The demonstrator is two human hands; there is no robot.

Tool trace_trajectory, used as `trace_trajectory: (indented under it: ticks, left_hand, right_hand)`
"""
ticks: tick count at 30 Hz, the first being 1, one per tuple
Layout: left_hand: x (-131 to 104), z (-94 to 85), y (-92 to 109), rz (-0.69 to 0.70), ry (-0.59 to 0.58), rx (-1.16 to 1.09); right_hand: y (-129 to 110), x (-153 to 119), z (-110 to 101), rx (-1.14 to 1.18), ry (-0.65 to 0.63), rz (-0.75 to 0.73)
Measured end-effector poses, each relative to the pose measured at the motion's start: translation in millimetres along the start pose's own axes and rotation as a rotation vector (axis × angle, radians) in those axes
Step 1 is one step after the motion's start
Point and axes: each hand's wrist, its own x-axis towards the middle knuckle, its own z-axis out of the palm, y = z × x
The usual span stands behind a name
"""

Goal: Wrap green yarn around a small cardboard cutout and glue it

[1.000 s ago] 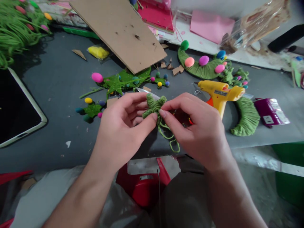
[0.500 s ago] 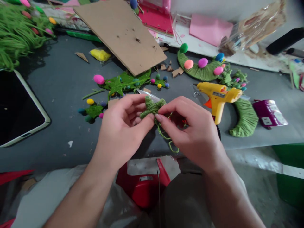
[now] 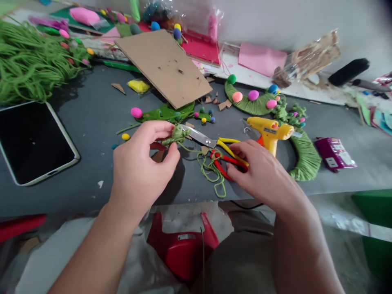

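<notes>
My left hand (image 3: 142,161) pinches a small green yarn-wrapped star (image 3: 176,134) between thumb and fingers, partly hiding it. From the star a loose green yarn tail (image 3: 211,175) trails down in loops over the table and across the scissor handles. My right hand (image 3: 257,167) has its thumb and fingers about the handles of a pair of scissors (image 3: 208,141), one handle yellow and one red. The blades point left toward the star and pass behind it at their tip. Just beyond my right hand lies a yellow glue gun (image 3: 269,130).
A cardboard sheet (image 3: 171,69) lies at the back middle. At left are a tablet (image 3: 35,143) and a heap of green yarn (image 3: 33,61). On the right are a pom-pom-trimmed yarn crescent (image 3: 251,104), a plain crescent (image 3: 306,157) and a purple packet (image 3: 335,153).
My right hand has left the star and moved right and down onto the scissor handles. My left hand has shifted left with the star, now turned. The view has tilted up slightly.
</notes>
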Motion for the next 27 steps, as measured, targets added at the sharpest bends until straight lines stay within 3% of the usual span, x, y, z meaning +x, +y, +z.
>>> trace_trajectory:
  ticks: [7, 11, 16, 18, 21, 27]
  left_hand:
    - [1, -2.0, -5, 0.066, 0.002, 0.054]
    - [1, -7.0, -9, 0.093, -0.008, 0.119]
    - [2, -12.5, -14, 0.128, 0.017, 0.166]
    - [2, -12.4, -16, 0.127, 0.042, 0.195]
    - [2, -11.7, -19, 0.126, 0.090, 0.263]
    - [2, -10.5, -16, 0.197, 0.098, 0.288]
  right_hand:
    - [-9, 4, 4, -0.059, -0.061, 0.087]
    - [-10, 6, 1, -0.088, 0.043, 0.156]
    - [-7, 1, -18, -0.078, 0.192, 0.299]
    - [-4, -4, -27, -0.061, 0.215, 0.266]
    - [-2, -12, -36, -0.113, 0.137, 0.155]
    - [-13, -21, -33, -0.097, 0.062, 0.081]
